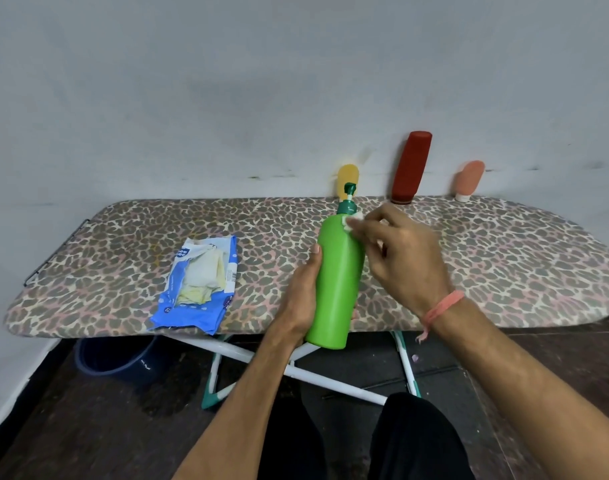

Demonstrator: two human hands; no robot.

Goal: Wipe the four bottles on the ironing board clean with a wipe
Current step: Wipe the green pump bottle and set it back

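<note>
Both hands work the green bottle (337, 285), its long axis near upright, pump away: the left hand (301, 299) grips its body while the right hand (400, 251) pinches a white wipe (352, 221) against its shoulder. Beyond, on the ironing board (123, 244), three bottles stand against the wall: yellow bottle (347, 176), red bottle (411, 166), pink bottle (470, 178).

The wipe (352, 223) is mostly hidden under the right hand's fingers (372, 230). The green bottle (337, 282) covers the yellow bottle's (348, 176) base and the left hand's (301, 299) fingers.
</note>
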